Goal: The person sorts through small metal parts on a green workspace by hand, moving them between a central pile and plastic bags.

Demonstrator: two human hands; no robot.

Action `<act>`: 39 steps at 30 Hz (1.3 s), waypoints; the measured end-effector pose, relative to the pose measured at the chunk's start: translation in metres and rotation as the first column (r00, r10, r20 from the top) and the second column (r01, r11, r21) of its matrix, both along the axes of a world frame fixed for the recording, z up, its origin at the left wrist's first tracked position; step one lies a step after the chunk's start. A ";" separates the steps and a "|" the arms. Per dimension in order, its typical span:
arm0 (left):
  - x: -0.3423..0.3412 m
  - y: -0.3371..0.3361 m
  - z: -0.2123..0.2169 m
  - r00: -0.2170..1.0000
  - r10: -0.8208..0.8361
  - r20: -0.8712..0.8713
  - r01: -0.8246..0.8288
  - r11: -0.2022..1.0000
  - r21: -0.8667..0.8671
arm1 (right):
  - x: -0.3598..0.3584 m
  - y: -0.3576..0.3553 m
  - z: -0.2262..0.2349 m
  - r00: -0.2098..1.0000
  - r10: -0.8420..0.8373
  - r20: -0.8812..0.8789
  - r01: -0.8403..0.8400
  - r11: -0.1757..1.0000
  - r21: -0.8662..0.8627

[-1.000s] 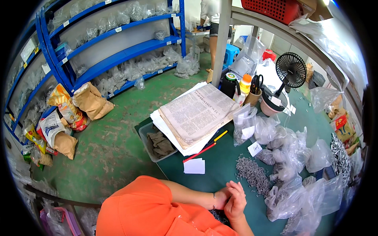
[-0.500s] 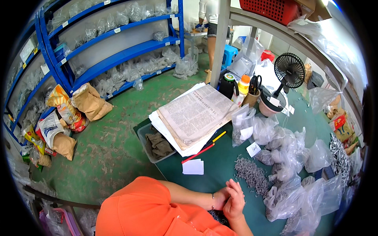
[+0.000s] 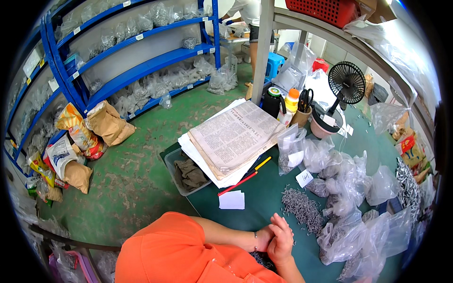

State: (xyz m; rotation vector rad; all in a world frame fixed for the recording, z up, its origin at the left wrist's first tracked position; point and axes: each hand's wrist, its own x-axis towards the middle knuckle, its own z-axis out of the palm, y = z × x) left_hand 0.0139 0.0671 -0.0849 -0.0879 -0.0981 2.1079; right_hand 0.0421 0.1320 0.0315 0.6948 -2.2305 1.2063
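Observation:
My left hand [image 3: 265,237], with a thin bracelet at its wrist, lies against my right hand [image 3: 281,240] over the near edge of the green table. The right hand covers most of it, so the left fingers are hidden. My right fingers are stretched out and lie close together, with nothing visible in them. Just beyond the hands, a loose pile of small grey screws or similar pieces [image 3: 302,210] is spread on the tabletop. More dark pieces [image 3: 263,259] show partly below my hands. A blank white slip stack [image 3: 231,200] lies to the left of the pile.
Clear plastic bags of small parts [image 3: 347,188] crowd the right side. A newspaper-topped stack [image 3: 231,137] sits at the back left beside red and yellow pens [image 3: 238,183]. Behind are a black thermos [image 3: 272,102], fan [image 3: 346,84] and blue shelves [image 3: 141,70]. A co-worker [image 3: 247,19] stands farther back.
My hands stay nearly still, pressed together. In the background, the co-worker has leaned over to the left, arms reaching toward a table there.

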 end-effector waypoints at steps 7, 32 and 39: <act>0.001 -0.003 0.005 1.000 -0.013 -0.002 0.013 0.999 -0.030 | 0.000 0.004 0.018 0.991 0.069 -0.116 -0.047 0.982 0.181; -0.011 -0.025 0.084 0.977 0.093 0.191 0.015 0.867 -0.498 | 0.002 0.015 0.002 0.868 -0.056 0.494 0.446 0.526 -0.724; -0.031 -0.010 0.099 0.985 0.170 -0.043 -0.172 0.890 -0.423 | -0.009 0.037 -0.031 0.679 0.660 0.321 0.459 -0.039 -0.888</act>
